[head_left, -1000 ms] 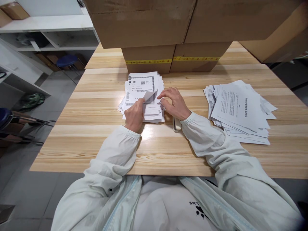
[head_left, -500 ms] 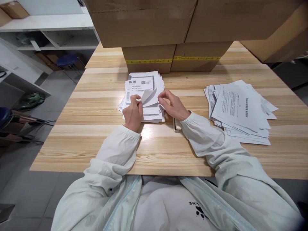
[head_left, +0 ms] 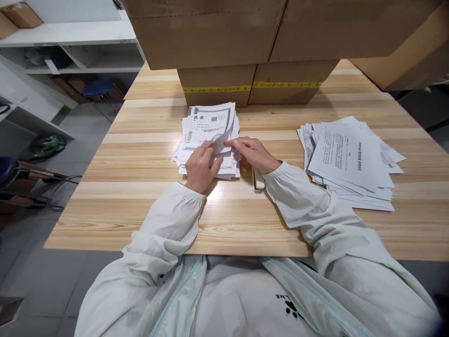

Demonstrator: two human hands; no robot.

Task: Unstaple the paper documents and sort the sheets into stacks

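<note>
A stack of printed sheets [head_left: 224, 167] lies on the table in front of me, and its top sheet [head_left: 206, 124] carries a patterned border and large characters. My left hand [head_left: 201, 166] rests on the front part of this sheet with its fingers stretched out and the thumb apart. At the sheet's right side, my right hand [head_left: 254, 152] pinches the lifted, curled edge between thumb and fingers. A pale stapler-like object [head_left: 258, 180] sits beside the stack, partly covered by my right wrist.
To the right lies a second, looser pile of printed papers [head_left: 351, 159]. Cardboard boxes [head_left: 217, 84] with yellow tape stand at the back of the wooden table [head_left: 115, 206], with larger boxes on top. A blue stool [head_left: 98, 87] and white shelving [head_left: 70, 35] are at the left.
My left hand has gone from a curled grip to fingers laid out on the sheet. The top sheet has shifted slightly right, and my right hand has taken hold of its edge.
</note>
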